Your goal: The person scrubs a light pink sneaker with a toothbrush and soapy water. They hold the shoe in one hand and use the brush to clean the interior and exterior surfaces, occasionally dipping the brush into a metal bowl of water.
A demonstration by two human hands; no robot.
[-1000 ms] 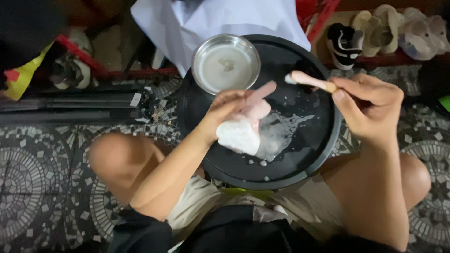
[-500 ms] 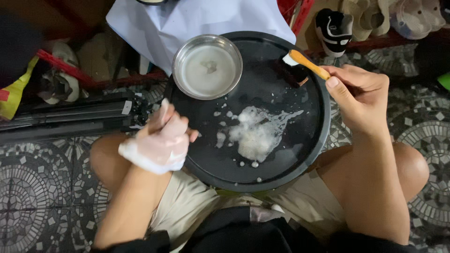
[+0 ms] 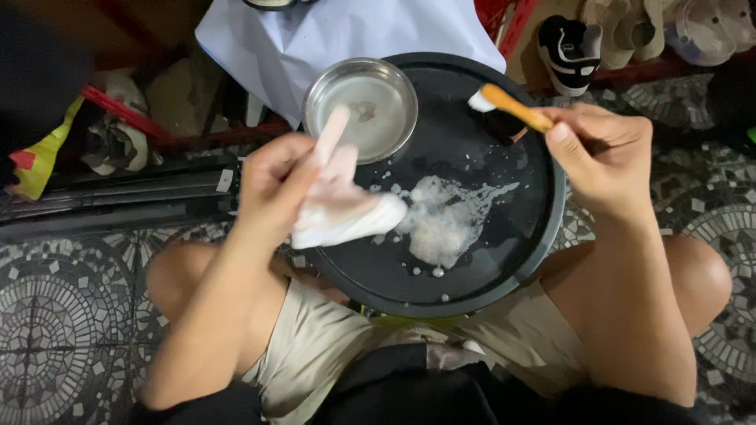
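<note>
Left hand (image 3: 276, 185) fingers closed around pale pink shoe (image 3: 342, 208), held above left edge of round black tray (image 3: 543, 228). Right hand (image 3: 602, 153) fingers grip orange-handled brush (image 3: 512, 109) over tray's upper right part. Metal bowl (image 3: 361, 106) sits on tray's upper left. White foam (image 3: 441, 224) lies at tray's middle.

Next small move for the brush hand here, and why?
Probably bring the brush down and left onto the pale shoe. The left hand holds the shoe over the black tray's left side, beside the white foam. The right hand holds the brush raised near the tray's far rim, bristles apart from the shoe.
</note>
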